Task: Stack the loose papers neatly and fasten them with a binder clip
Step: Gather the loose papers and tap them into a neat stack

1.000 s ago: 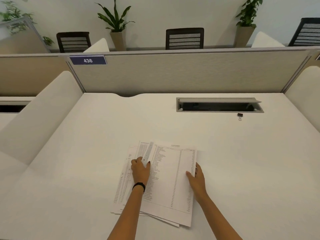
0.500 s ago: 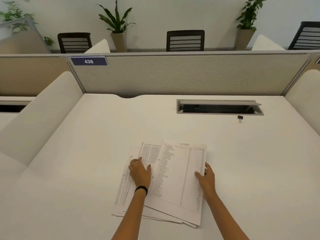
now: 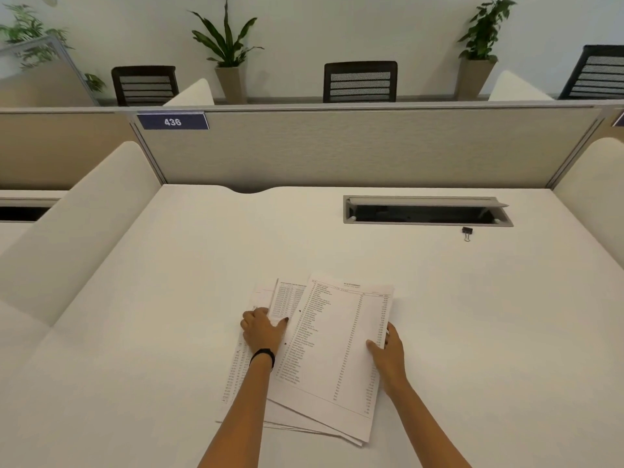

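Two bare forearms, no sleeves in sight.
A thin black band (image 3: 262, 355) circles the wrist just behind the left hand (image 3: 263, 331); the right hand (image 3: 388, 354) wears nothing.
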Tool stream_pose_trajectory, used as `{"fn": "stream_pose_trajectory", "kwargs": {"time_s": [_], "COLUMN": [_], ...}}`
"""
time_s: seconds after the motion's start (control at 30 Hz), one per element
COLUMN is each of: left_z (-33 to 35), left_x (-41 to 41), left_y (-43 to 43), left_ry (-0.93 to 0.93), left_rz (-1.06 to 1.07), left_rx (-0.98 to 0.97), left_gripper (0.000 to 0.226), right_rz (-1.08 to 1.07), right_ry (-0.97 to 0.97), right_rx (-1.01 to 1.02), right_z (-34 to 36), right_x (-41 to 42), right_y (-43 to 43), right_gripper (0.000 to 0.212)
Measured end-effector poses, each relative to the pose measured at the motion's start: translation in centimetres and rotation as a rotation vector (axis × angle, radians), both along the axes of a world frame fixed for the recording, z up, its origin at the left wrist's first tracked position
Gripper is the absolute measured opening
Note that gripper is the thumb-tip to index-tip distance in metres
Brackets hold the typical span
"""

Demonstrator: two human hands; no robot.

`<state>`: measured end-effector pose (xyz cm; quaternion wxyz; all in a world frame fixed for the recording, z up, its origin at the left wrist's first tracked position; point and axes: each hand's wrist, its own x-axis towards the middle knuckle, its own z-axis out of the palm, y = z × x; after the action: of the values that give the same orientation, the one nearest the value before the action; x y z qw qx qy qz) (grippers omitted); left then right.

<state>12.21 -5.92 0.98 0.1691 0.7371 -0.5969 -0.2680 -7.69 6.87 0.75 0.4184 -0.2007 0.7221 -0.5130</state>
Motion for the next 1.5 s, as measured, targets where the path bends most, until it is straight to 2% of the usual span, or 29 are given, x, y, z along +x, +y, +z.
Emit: {"fn": "stream_pose_trajectory", "kwargs": {"time_s": [0.17, 0.27, 0.33, 0.57, 0.87, 1.0, 1.23, 1.4, 1.5], "left_z": [0.2, 0.4, 0.7, 1.8, 4.6, 6.8, 10.7, 13.3, 14.0], "left_x": [-0.1, -0.4, -0.7, -0.8, -1.1, -2.0, -4.3, -5.9, -6.4], "left_y": [0.1, 0.7, 1.2, 1.7, 0.8, 0.6, 0.3, 0.5, 0.5], "left_ry": [-0.04, 0.156, 0.283, 0.539, 0.807, 0.859, 0.956, 0.973, 0.981], "left_rz": [0.058, 0.022, -0.044, -0.117, -0.124, -0.146, -0.149, -0.166, -0.178], "left_rx": [-0.081, -0.145, -0.158, -0.121, -0.097, -0.152, -0.267, -0.386, -0.389], "left_gripper": [0.025, 0.019, 0.02, 0.019, 0.015, 0.018, 0.014, 0.019, 0.022], "right_rz": [0.038, 0.056, 0.073, 0.101, 0.002, -0.04, -0.156, -0.188, -0.15], "right_ry": [0.04, 0.068, 0.079, 0.081, -0.021, -0.032, 0.126, 0.244, 0.293], "right_rx": [0.013, 0.001, -0.024, -0.067, -0.093, -0.17, -0.424, -0.561, -0.591], "right_z": [0.3, 0.5, 0.8, 1.0, 1.5, 3.5, 9.7, 13.2, 14.5], "right_x": [0.5, 0.9, 1.2, 1.1, -0.4, -1.4, -2.8, -3.3, -3.7], "right_y": [-0.3, -0.5, -0.5, -0.9, -1.1, -1.4, -2.7, -3.9, -4.1], "right_gripper": [0.056, 0.056, 0.055, 0.051, 0.048, 0.045, 0.023, 0.022, 0.022]}}
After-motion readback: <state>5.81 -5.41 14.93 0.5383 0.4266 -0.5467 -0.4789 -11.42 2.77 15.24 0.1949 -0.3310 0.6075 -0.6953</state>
